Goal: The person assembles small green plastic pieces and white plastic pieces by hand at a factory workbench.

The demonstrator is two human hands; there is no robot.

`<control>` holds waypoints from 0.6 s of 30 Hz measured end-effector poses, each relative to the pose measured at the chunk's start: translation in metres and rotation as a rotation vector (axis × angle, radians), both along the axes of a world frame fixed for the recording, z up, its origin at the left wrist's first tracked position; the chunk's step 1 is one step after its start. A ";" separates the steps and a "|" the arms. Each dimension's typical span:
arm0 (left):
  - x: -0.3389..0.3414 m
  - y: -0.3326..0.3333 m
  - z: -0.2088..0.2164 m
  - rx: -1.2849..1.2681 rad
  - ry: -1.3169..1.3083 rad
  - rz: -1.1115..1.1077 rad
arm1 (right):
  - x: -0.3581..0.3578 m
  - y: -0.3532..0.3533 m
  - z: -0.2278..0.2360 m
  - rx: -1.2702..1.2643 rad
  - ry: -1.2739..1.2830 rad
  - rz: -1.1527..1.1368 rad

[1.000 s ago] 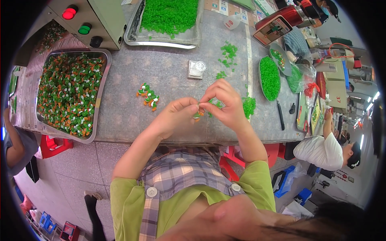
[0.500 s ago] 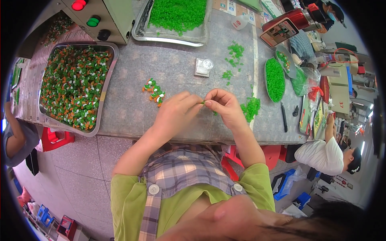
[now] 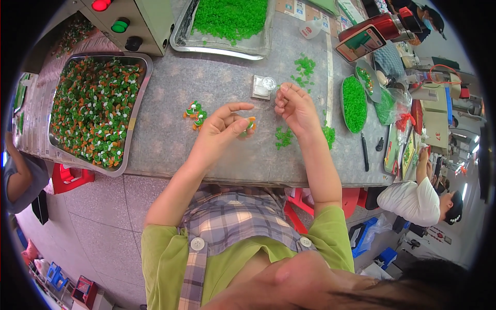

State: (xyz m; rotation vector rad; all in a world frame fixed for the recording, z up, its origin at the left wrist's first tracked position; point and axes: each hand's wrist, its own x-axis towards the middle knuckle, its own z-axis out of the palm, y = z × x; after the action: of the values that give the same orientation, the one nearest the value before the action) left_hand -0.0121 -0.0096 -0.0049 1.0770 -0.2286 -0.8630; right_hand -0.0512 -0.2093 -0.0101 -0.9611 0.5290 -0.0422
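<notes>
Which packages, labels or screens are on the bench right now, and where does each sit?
Phone screen: far right of the bench, propped in a red stand, showing a green and red picture.
Paper labels: far edge of the bench, small white squares with blue marks.
Clear packet: bench centre, just beyond the right hand, square and whitish.

Shiny metal tray (image 3: 138,98), glossy plastic pieces (image 3: 195,111), matt grey tabletop (image 3: 217,88)
</notes>
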 end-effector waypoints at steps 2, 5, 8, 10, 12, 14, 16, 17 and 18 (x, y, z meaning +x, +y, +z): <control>0.002 0.003 0.000 0.008 0.011 0.003 | 0.003 0.000 -0.004 0.032 0.008 -0.007; 0.004 0.005 0.003 0.031 0.035 0.016 | 0.004 0.000 -0.008 0.034 0.007 -0.016; 0.004 0.006 0.004 0.033 0.050 0.029 | 0.005 0.001 -0.008 0.026 0.011 -0.029; 0.004 0.006 0.003 0.019 0.051 0.030 | 0.005 0.001 -0.008 0.015 0.012 -0.020; 0.004 0.006 0.001 0.010 0.058 0.019 | 0.005 0.001 -0.009 0.014 0.012 -0.029; 0.004 0.004 0.002 -0.010 0.072 0.026 | 0.005 0.001 -0.009 0.012 0.011 -0.038; 0.003 0.003 0.000 -0.029 0.085 0.035 | 0.005 0.002 -0.007 -0.001 0.006 -0.049; 0.002 0.002 -0.003 -0.086 0.074 0.007 | 0.004 0.003 -0.006 -0.002 0.005 -0.047; 0.002 0.002 -0.004 -0.142 0.063 -0.019 | 0.004 0.005 -0.004 -0.058 0.009 -0.061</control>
State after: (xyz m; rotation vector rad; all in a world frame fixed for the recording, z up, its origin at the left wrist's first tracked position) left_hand -0.0105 -0.0074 -0.0090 0.9156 -0.2445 -0.8835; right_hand -0.0472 -0.2041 -0.0138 -1.0019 0.5679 -0.1087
